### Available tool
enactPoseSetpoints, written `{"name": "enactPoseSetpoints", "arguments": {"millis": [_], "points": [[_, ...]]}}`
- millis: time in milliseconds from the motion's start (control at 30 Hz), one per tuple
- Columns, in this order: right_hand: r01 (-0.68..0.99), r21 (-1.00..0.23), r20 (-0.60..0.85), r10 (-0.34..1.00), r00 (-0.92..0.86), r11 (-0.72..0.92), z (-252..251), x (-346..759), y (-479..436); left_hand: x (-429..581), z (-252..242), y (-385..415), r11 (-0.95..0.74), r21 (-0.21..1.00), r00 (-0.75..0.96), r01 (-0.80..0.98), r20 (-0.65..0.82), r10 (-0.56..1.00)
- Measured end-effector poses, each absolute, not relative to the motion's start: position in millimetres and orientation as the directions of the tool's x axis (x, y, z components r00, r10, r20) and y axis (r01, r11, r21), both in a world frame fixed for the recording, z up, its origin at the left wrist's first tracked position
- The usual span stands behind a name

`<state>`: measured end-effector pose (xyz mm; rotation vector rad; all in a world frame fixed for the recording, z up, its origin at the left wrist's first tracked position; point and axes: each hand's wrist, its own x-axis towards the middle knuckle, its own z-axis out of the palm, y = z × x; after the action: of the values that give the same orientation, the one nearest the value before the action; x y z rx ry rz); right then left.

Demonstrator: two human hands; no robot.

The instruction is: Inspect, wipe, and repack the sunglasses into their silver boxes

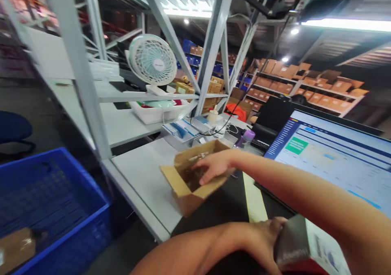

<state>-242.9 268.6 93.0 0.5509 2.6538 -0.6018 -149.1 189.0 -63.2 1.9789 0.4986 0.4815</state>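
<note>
A warehouse packing station: cardboard cartons on racking, a blue crate.

Gap btw carton & blue crate; monitor, held box block R; steel upright L.

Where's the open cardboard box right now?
In the head view, the open cardboard box is just left of centre at the edge of the white desk, with the right hand reaching into it and a blue crate further left.

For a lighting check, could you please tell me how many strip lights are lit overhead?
2: one strip light at top centre, another strip light at upper right; others may be hidden.
</note>
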Motion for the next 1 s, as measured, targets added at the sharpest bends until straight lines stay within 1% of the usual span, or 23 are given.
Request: {"name": "enactPoseSetpoints", "arguments": {"millis": [67, 133, 200, 233, 267, 333, 400, 467, 500, 567, 633, 700, 767, 833, 867, 900, 933, 1000], "points": [[0.433, -0.334, -0.377, 0.303, -0.875, 0.837, 130.5, -223.4, 261.8, -153.5, -59.1, 183.3, -0.362, 0.910, 0.832, 0.204, 0.035, 0.554], [0.417, -0.274, -0.241, 0.358, -0.902, 0.867, 166.4, -190.5, 246.0, -155.7, -56.7, 178.2, -0.313, 0.928, 0.796, 0.204, 0.029, 0.604], [0.461, -0.203, -0.032, 0.465, -0.885, 0.864, 192.4, -146.1, 220.3, -155.4, -57.0, 174.2, -0.261, 0.956, 0.735, 0.133, 0.082, 0.673], [0.500, -0.200, 0.049, 0.519, -0.854, 0.842, 200.1, -120.8, 204.5, -154.6, -57.7, 172.5, -0.244, 0.966, 0.694, 0.080, 0.122, 0.709], [0.542, -0.220, 0.099, 0.572, -0.815, 0.811, 203.8, -93.8, 187.6, -153.7, -58.4, 171.0, -0.240, 0.970, 0.649, 0.032, 0.163, 0.743], [0.630, -0.291, 0.110, 0.679, -0.726, 0.720, 199.9, -36.3, 153.6, -152.1, -58.2, 168.4, -0.259, 0.965, 0.579, -0.025, 0.225, 0.783], [0.724, -0.338, 0.103, 0.788, -0.607, 0.602, 182.5, 22.9, 124.6, -151.3, -54.6, 165.8, -0.251, 0.964, 0.534, -0.082, 0.255, 0.806], [0.779, -0.399, 0.166, 0.873, -0.458, 0.484, 153.3, 78.0, 104.3, -150.7, -47.9, 162.7, -0.136, 0.967, 0.508, -0.214, 0.230, 0.830], [0.773, -0.460, 0.194, 0.899, -0.393, 0.437, 134.7, 101.7, 97.4, -149.9, -43.9, 161.0, -0.051, 0.954, 0.492, -0.295, 0.198, 0.848], [0.696, -0.624, 0.180, 0.933, -0.313, 0.354, 90.8, 136.0, 88.6, -146.5, -36.2, 157.3, 0.095, 0.905, 0.457, -0.415, 0.117, 0.882], [0.588, -0.764, 0.090, 0.947, -0.310, 0.265, 43.4, 149.8, 84.3, -140.6, -29.8, 153.9, 0.163, 0.871, 0.408, -0.464, 0.048, 0.912], [0.470, -0.861, 0.036, 0.944, -0.328, 0.196, 1.4, 145.1, 82.8, -133.1, -25.0, 150.9, 0.204, 0.849, 0.387, -0.487, 0.001, 0.922], [0.300, -0.940, 0.069, 0.951, -0.302, 0.164, -27.5, 130.8, 83.3, -125.7, -21.1, 147.9, 0.244, 0.829, 0.385, -0.503, -0.038, 0.922], [0.109, -0.986, 0.096, 0.967, -0.235, 0.125, -41.8, 117.4, 84.6, -119.6, -17.7, 144.6, 0.280, 0.807, 0.383, -0.521, -0.072, 0.921], [0.039, -0.994, 0.089, 0.973, -0.212, 0.100, -44.8, 113.5, 85.2, -117.2, -16.2, 142.7, 0.295, 0.794, 0.376, -0.532, -0.090, 0.922], [0.008, -0.996, 0.081, 0.976, -0.204, 0.084, -46.0, 112.2, 85.8, -115.2, -14.9, 140.6, 0.309, 0.782, 0.361, -0.541, -0.116, 0.925], [0.045, -0.995, 0.079, 0.972, -0.221, 0.091, -46.1, 113.9, 86.3, -113.6, -13.9, 138.5, 0.323, 0.770, 0.335, -0.550, -0.151, 0.930], [0.230, -0.958, 0.100, 0.954, -0.281, 0.168, -44.9, 126.4, 87.1, -111.2, -12.6, 134.3, 0.350, 0.753, 0.268, -0.557, -0.236, 0.934]]}}
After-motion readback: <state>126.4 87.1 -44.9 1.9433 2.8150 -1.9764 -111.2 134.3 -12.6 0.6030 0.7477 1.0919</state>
